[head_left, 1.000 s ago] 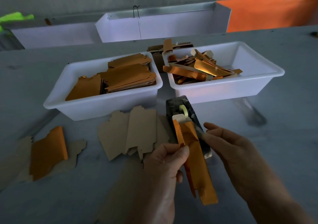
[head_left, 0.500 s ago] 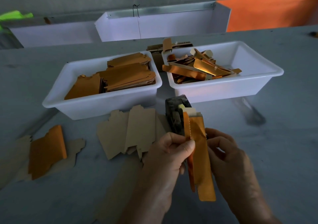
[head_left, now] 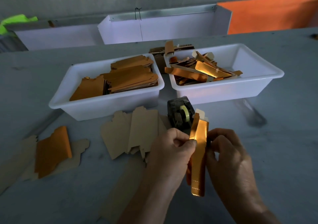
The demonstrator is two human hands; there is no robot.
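While both hands are holding the shiny orange box [head_left: 197, 158] up above the counter [head_left: 275, 137], the person is folding it into shape. The left hand [head_left: 170, 148] is pinching the box's left edge near the top, with thumb and fingers curled tight on it. The right hand [head_left: 227, 156] is curling its fingers round the right edge at the same height. The box is standing long and thin between them, its open flaps pointing to 12 o'clock and its other end hanging toward 6 o'clock.

The tape holder [head_left: 179, 115] is sitting just behind the box at 12 o'clock, with a pale roll in it. I think the person is squeezing the sides together, getting the box ready for tape. The next move is likely calling for one hand to let go and pull some tape, while the other is gripping the box so it is not springing open. Flat brown cards [head_left: 136, 132] are lying at 9 o'clock of the hands. The tub of flat pieces [head_left: 103, 110] is waiting at 10 o'clock, the tub of folded boxes [head_left: 223, 91] at 1 o'clock.
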